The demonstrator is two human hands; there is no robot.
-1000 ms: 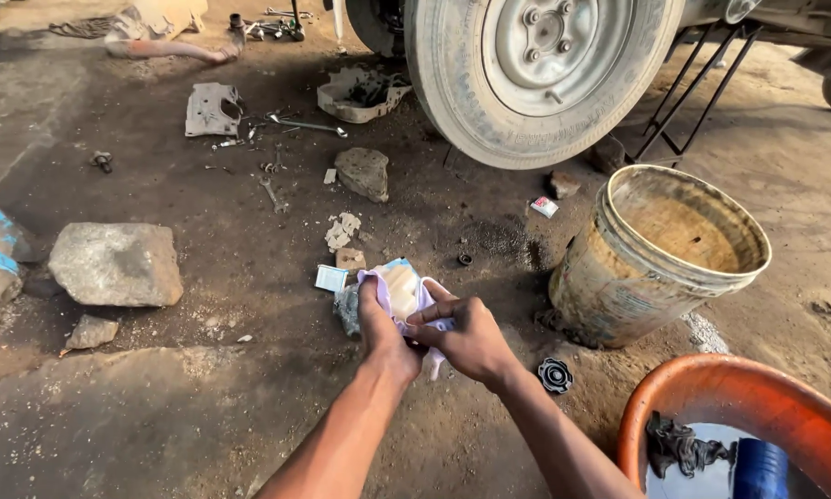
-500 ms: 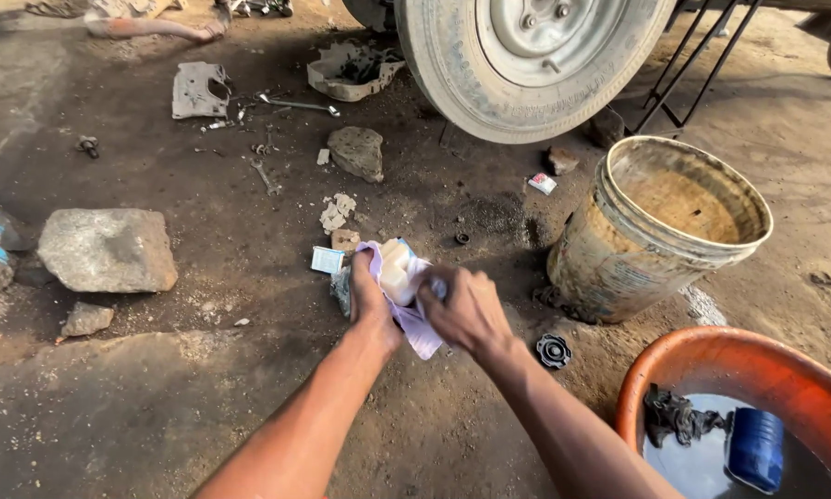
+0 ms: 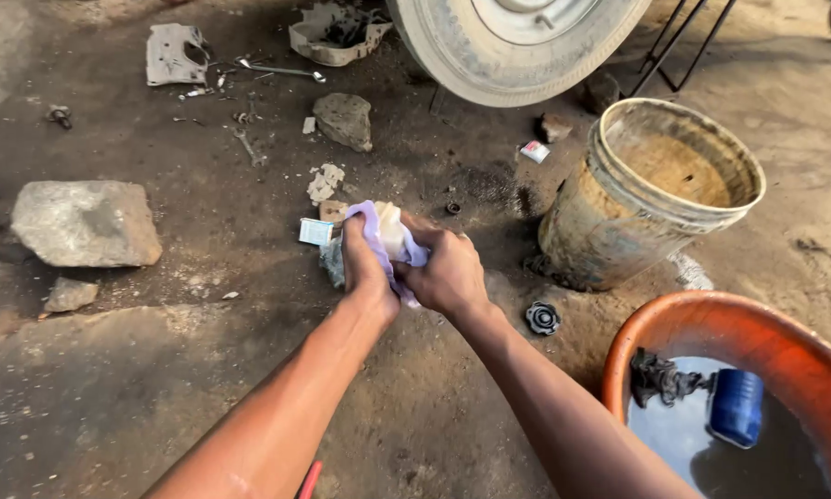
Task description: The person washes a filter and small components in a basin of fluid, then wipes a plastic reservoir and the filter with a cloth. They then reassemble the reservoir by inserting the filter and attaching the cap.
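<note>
Purple cloth (image 3: 378, 242) wraps a pale part (image 3: 390, 226) gripped tight between the left hand (image 3: 364, 268) and right hand (image 3: 448, 273) above the dirt, where a greasy slip could drop it near the small blue-white box (image 3: 315, 231) or the red-white packet (image 3: 533, 152) beside the bucket (image 3: 618, 231).

I see a small blue and white box (image 3: 315, 231) lying on the dirt just left of my hands, and a little white and red packet (image 3: 533, 152) near the big bucket (image 3: 618, 231).
</note>
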